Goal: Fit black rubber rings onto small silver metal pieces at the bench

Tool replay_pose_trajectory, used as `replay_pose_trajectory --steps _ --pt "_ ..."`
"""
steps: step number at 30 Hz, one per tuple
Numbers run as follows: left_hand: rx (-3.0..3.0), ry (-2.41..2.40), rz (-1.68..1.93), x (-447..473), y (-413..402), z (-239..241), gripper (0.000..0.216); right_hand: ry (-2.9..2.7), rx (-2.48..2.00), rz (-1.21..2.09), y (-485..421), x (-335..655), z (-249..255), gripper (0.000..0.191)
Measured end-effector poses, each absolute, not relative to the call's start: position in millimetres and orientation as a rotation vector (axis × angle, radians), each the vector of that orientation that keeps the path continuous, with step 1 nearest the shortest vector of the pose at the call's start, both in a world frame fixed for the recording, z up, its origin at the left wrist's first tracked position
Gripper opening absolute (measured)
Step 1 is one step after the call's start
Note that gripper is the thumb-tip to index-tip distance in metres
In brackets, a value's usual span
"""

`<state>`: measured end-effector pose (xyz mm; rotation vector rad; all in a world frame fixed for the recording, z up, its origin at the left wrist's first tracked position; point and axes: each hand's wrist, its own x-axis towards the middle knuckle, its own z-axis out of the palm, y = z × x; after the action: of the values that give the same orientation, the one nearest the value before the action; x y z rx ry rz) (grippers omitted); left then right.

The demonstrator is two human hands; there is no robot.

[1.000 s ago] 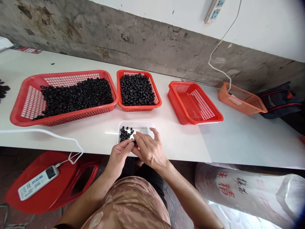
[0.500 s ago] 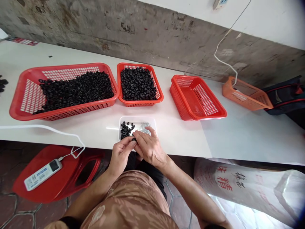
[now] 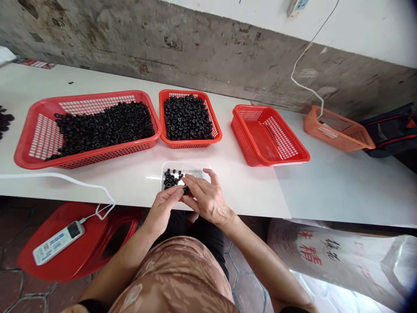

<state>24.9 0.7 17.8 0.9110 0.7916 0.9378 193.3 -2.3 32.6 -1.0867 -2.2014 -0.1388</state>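
A shallow white tray lies near the table's front edge, holding a small heap of black rubber rings on its left and fine silver pieces on its right. My left hand pinches a black ring at the tray's front edge. My right hand lies just beside it, with its fingers over the tray and touching the left fingertips. Whether the right fingers hold anything is hidden.
Behind the tray stand a large red basket and a smaller red basket, both full of black rings. To the right are an unfilled red basket and an orange basket. A white cable lies on the table.
Both hands stay at the tray's front edge, with the right hand shifted slightly and its fingers closer to the left fingertips. The view has tilted a little.
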Motion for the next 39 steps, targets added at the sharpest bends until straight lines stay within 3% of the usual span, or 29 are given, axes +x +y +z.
replay_pose_trajectory --steps 12,21,28,33,39 --pt "0.568 0.671 0.833 25 11 18 0.021 -2.225 -1.191 0.054 -4 194 37 0.036" --pt "0.671 0.570 0.875 38 67 59 0.022 -2.162 -1.102 -0.025 36 205 80 0.043" --pt "0.747 0.474 0.905 54 116 99 0.025 -1.930 -1.044 0.177 75 212 115 0.031" --pt "0.769 0.445 0.887 67 137 107 0.030 -1.625 -0.980 0.448 100 217 113 0.023" --pt "0.798 0.370 0.844 88 158 103 0.032 -1.447 -0.988 0.500 124 224 102 0.027"
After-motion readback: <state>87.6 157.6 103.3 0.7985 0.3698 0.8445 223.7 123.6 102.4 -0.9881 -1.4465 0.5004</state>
